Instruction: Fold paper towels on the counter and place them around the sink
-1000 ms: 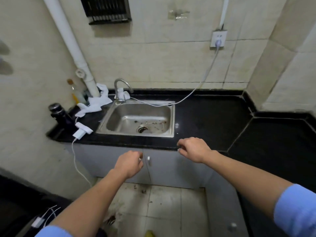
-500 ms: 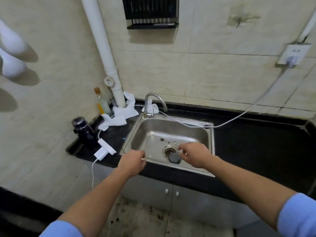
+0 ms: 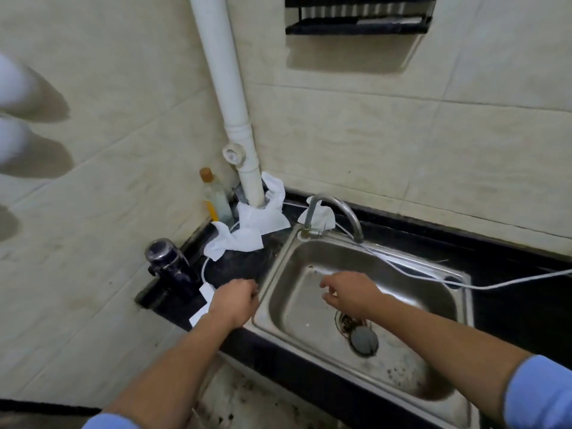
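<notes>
Black counter [image 3: 235, 267] under tiled walls, dark flask [image 3: 168, 261] stood at its left end; the left hand [image 3: 235, 301] is held over the front edge, fingers curled under, and whether anything is pinched cannot be told. Crumpled paper towels [image 3: 247, 233] are heaped in the back corner at the pipe [image 3: 247, 168] foot, well apart from both hands, one more wad tucked behind the faucet [image 3: 337, 209]. Right hand [image 3: 349, 292] is hung over the sink [image 3: 278, 274], fingers loosely parted, nothing held; one sheet at a time should be lifted, flattened on bare counter, then creased.
</notes>
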Demonstrator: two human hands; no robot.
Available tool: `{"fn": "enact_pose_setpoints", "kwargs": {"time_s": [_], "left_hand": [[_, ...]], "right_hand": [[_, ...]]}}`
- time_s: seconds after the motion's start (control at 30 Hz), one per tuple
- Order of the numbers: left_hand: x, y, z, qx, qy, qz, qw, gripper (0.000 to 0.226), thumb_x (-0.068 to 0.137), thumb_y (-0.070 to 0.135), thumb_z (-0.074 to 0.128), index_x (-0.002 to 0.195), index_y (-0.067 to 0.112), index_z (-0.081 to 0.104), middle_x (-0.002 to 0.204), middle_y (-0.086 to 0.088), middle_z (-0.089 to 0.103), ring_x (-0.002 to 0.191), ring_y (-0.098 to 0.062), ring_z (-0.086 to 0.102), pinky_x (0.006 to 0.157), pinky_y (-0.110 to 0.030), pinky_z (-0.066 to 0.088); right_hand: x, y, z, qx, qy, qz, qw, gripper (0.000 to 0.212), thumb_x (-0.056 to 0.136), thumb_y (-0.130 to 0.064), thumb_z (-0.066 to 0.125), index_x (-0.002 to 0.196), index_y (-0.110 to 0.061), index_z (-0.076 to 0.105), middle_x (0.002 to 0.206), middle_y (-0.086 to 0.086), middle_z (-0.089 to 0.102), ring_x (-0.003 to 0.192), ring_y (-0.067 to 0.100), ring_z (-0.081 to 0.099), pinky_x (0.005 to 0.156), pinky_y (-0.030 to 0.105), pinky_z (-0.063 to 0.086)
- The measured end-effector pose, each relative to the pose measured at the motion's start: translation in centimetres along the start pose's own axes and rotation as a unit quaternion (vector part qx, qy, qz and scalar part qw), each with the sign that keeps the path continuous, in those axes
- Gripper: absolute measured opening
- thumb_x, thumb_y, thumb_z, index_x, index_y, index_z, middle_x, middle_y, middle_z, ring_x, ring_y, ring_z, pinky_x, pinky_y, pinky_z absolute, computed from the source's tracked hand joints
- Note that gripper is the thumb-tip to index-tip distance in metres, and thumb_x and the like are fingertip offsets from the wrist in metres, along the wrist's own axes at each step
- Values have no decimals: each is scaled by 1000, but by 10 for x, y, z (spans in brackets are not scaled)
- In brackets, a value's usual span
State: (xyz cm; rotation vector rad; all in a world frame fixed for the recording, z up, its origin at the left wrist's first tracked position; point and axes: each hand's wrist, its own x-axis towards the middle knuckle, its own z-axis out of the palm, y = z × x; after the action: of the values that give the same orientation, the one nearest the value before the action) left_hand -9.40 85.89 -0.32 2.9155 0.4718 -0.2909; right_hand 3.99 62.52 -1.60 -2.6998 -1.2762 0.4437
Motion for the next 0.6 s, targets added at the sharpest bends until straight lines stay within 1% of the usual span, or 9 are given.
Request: {"fn": "enact_pose_setpoints", "kwargs": {"time_s": [0.13, 0.23, 0.3, 0.4, 0.43, 0.5, 0.53, 0.6], "left_hand": [[43, -26, -3, 0, 2, -42, 999, 21, 89, 29, 50, 101, 15, 61, 106, -7, 58, 100, -28, 58, 76, -36, 46], [75, -44, 5, 15, -17, -54, 998, 27, 90, 28, 51, 111, 13, 58, 115, -9, 51, 110, -29, 52, 81, -39, 46], [101, -56, 9, 21, -10, -62, 998, 32, 90, 26, 52, 118, 11, 54, 124, -11, 46, 115, -32, 47, 83, -41, 46], [142, -79, 15, 34, -12, -63, 997, 39, 89, 23, 52, 126, 10, 47, 133, -15, 39, 118, -36, 42, 86, -44, 45], [156, -88, 19, 44, 0, -57, 997, 40, 88, 23, 54, 125, 9, 47, 133, -17, 39, 116, -38, 42, 86, -46, 45], [179, -101, 27, 49, 12, -51, 997, 44, 85, 24, 60, 125, 8, 49, 132, -22, 41, 112, -42, 45, 83, -51, 46], [189, -107, 32, 45, 2, -55, 997, 47, 85, 26, 62, 127, 9, 48, 134, -22, 39, 113, -44, 44, 83, -53, 46], [206, -116, 43, 32, -32, -64, 997, 53, 90, 32, 57, 137, 17, 38, 143, -21, 28, 119, -46, 40, 86, -54, 44]], "right_hand": [[53, 1, 4, 9, -15, -17, 1000, 37, 95, -41, 46, 128, -27, 53, 123, -2, 62, 113, 20, 57, 89, 32, 43], [77, -3, 14, 20, -38, -22, 999, 36, 94, -42, 47, 127, -29, 54, 120, -2, 63, 111, 20, 58, 89, 32, 42], [93, -3, 17, 28, -45, -16, 998, 35, 94, -42, 48, 127, -30, 55, 119, -3, 63, 109, 19, 58, 88, 31, 42], [111, 3, 23, 49, -36, 31, 998, 34, 94, -42, 50, 124, -29, 56, 118, -4, 63, 106, 15, 58, 84, 29, 43], [116, 5, 26, 51, -37, 46, 997, 34, 94, -42, 50, 124, -27, 57, 118, -4, 63, 105, 15, 58, 85, 29, 42], [123, 9, 32, 56, -57, 77, 994, 35, 95, -42, 48, 125, -27, 56, 119, -4, 63, 107, 15, 58, 90, 29, 42], [125, 11, 37, 63, -65, 95, 991, 35, 95, -43, 47, 126, -29, 55, 121, -5, 63, 109, 15, 58, 93, 29, 41], [130, 12, 48, 72, -79, 124, 987, 35, 96, -44, 47, 127, -31, 54, 122, -6, 61, 110, 14, 57, 94, 28, 40]]}}
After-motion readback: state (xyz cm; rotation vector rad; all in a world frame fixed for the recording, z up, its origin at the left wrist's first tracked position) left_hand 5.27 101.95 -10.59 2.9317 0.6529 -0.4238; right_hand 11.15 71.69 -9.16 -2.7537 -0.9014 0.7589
